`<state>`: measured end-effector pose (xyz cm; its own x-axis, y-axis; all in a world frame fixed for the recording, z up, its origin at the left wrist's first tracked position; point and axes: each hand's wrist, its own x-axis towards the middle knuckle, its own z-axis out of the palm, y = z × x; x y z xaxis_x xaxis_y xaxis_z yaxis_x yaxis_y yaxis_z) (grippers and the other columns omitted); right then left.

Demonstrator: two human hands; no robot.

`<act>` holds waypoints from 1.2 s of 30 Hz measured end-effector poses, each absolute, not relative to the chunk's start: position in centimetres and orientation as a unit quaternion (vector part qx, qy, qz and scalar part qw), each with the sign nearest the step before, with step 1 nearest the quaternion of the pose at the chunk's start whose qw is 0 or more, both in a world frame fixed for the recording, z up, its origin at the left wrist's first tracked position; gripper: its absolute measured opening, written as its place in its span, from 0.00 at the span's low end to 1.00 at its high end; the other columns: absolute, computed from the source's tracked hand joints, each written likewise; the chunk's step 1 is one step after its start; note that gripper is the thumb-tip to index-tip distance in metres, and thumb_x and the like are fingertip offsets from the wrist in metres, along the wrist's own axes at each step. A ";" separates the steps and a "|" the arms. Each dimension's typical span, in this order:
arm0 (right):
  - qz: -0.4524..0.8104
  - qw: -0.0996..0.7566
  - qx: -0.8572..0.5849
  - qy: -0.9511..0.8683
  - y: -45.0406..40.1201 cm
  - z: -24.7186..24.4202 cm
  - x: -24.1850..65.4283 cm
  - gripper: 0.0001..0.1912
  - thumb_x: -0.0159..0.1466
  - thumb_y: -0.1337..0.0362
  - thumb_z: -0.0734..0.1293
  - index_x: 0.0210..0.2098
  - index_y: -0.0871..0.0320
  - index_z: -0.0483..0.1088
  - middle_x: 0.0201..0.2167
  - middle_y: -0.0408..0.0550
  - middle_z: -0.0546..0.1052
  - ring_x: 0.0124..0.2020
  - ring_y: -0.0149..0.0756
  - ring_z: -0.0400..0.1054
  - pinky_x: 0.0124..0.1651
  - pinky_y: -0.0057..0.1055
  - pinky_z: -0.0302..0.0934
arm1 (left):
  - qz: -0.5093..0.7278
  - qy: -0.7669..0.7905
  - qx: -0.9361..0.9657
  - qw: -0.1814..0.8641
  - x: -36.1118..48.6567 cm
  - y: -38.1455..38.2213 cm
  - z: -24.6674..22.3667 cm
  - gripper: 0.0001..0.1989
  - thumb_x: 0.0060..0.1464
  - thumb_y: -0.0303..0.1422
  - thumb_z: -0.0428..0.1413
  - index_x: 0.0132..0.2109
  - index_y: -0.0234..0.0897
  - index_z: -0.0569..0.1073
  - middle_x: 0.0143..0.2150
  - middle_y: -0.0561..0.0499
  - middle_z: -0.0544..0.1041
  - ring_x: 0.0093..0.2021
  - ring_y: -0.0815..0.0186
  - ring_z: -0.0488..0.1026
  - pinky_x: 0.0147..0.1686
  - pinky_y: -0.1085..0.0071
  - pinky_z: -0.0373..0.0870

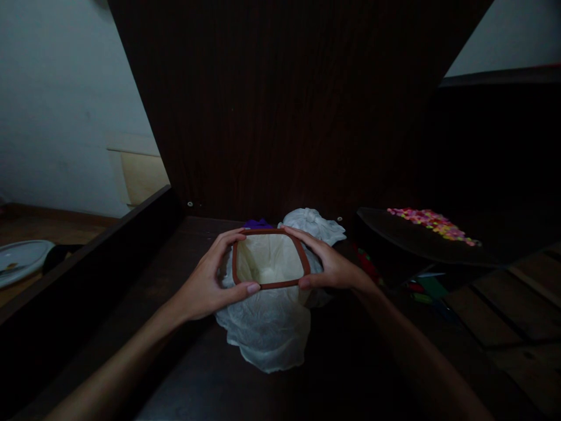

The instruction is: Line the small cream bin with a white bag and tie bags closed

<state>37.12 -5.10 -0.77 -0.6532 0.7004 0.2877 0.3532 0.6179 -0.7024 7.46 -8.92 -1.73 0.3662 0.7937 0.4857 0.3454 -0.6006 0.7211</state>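
Observation:
A small trash bin with a brown rim (280, 285) stands in front of me, lined with a white plastic bag (272, 339) whose loose skirt hangs down over the outside. My left hand (213, 280) grips the rim's left side, thumb on the near edge and fingers reaching to the far edge. On the opposite side my right hand (328, 263) holds the rim in the same way. Pale liner covers the inside of the bin. Just behind it lies a knotted white bag (312, 222), partly hidden by the bin and my right hand.
A dark wooden panel (280, 117) rises behind the bin. Along the left runs a low dark side board (109, 251), with a white plate-like object (24, 260) beyond it. To the right, small pink and yellow pieces (433, 225) lie on a dark surface. Something purple (258, 224) shows behind the rim.

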 end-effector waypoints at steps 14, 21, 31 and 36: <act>0.342 0.341 -0.307 -0.820 -5.6 -2.5 36.3 0.59 0.51 0.38 0.76 0.73 0.54 0.51 0.74 0.59 0.55 0.74 0.55 0.48 0.74 0.55 0.41 | 0.378 0.368 0.810 0.257 6.5 -8.3 -1.8 0.39 0.55 0.47 0.63 0.68 0.42 0.58 0.72 0.37 0.60 0.71 0.44 0.59 0.69 0.43 0.57; 0.323 0.307 -0.397 -0.803 -7.1 -3.1 36.5 0.71 0.44 0.38 0.79 0.75 0.56 0.44 0.75 0.61 0.48 0.75 0.60 0.42 0.74 0.57 0.40 | 0.383 0.412 0.800 0.209 4.8 -8.0 -1.7 0.34 0.62 0.48 0.56 0.69 0.39 0.60 0.70 0.39 0.65 0.67 0.47 0.66 0.66 0.48 0.63; 0.264 0.313 -0.453 -0.792 -9.3 -4.1 36.1 0.63 0.53 0.48 0.78 0.76 0.54 0.40 0.67 0.64 0.65 0.63 0.57 0.65 0.62 0.54 0.62 | 0.508 0.420 0.734 -0.164 6.3 -10.6 -0.5 0.07 0.64 0.33 0.57 0.47 0.35 0.71 0.44 0.43 0.77 0.45 0.57 0.76 0.46 0.60 0.74; 0.258 0.360 -0.419 -0.793 -9.0 -4.0 35.4 0.58 0.55 0.59 0.77 0.75 0.60 0.42 0.58 0.61 0.72 0.50 0.46 0.73 0.52 0.43 0.69 | 0.396 0.344 0.838 -0.152 10.9 -15.7 -3.9 0.11 0.62 0.36 0.60 0.33 0.37 0.70 0.26 0.51 0.73 0.26 0.63 0.73 0.28 0.68 0.70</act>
